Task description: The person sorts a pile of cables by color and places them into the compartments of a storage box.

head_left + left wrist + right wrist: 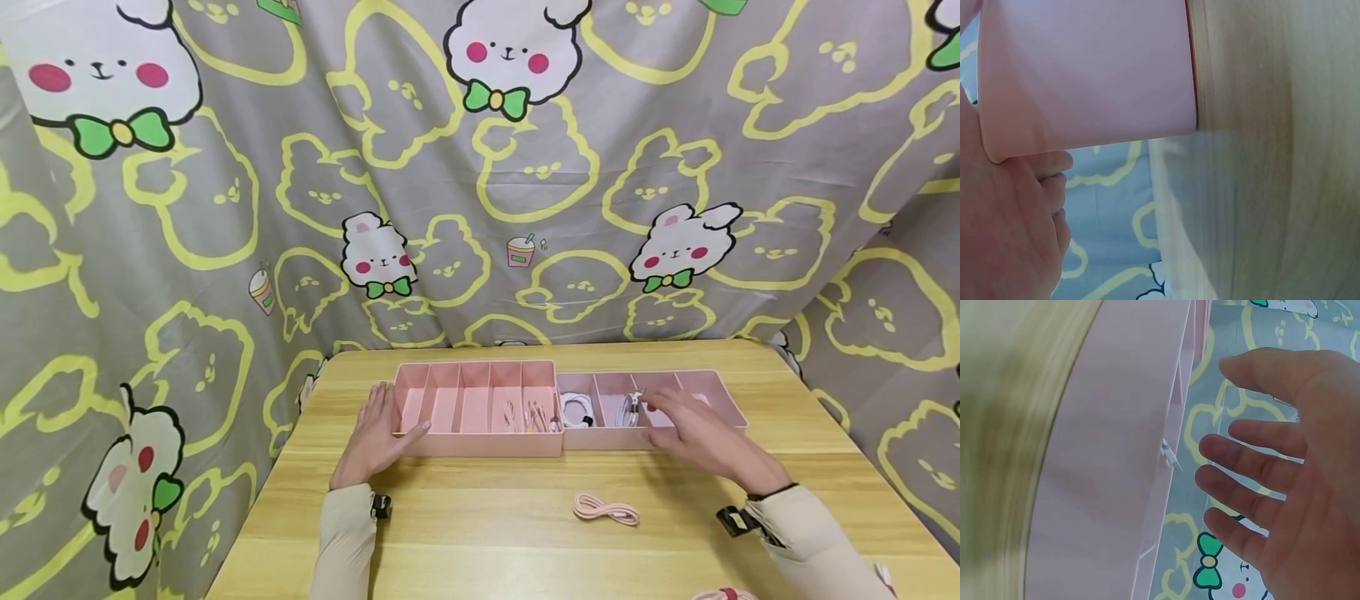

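My left hand (375, 433) rests against the left end of a pink divided box (480, 445), its thumb along the front rim. In the left wrist view the palm and fingers (1054, 190) touch the box's corner. My right hand (693, 429), holding nothing, hovers over a second pink divided box (603, 439), with its fingers apart in the right wrist view. Near its fingertips, a coiled white cable (626, 410) with a metal-tipped plug (1170, 453) sits in a compartment. The compartment to its left holds another white cable (576, 408).
Small pink cables (536, 415) lie in the left box's right compartments. On the wooden table (480, 533), a pink cable (606, 509) lies in a figure-eight in front of the boxes. Another pink bundle (723, 594) shows at the bottom edge. A patterned curtain (525, 208) hangs behind.
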`<state>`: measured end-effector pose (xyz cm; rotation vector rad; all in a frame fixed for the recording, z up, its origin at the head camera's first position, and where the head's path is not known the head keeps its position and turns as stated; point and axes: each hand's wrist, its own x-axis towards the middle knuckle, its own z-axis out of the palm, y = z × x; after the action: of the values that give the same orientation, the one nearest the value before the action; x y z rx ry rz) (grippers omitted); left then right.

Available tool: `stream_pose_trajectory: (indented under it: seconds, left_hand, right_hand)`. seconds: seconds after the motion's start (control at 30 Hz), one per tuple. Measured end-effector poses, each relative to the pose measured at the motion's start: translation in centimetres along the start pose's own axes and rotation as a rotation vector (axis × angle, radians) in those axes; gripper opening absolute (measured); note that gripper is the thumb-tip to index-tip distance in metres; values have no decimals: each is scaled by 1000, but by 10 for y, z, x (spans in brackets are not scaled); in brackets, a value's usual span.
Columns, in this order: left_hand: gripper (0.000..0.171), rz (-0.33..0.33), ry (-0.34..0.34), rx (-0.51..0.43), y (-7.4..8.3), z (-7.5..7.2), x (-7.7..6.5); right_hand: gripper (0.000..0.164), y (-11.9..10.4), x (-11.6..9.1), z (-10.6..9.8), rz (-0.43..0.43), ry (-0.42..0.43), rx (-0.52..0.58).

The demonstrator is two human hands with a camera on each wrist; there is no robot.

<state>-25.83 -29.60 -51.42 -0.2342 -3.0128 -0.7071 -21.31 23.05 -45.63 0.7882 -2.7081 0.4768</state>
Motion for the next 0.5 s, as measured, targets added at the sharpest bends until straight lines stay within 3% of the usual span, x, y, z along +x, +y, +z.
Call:
stream_pose_trajectory:
  seconds: [0.5]
  left_hand:
    - [116,7,7,1,-1,2,1]
  right_hand:
    - [45,-15,-22,13,-94,49,-12]
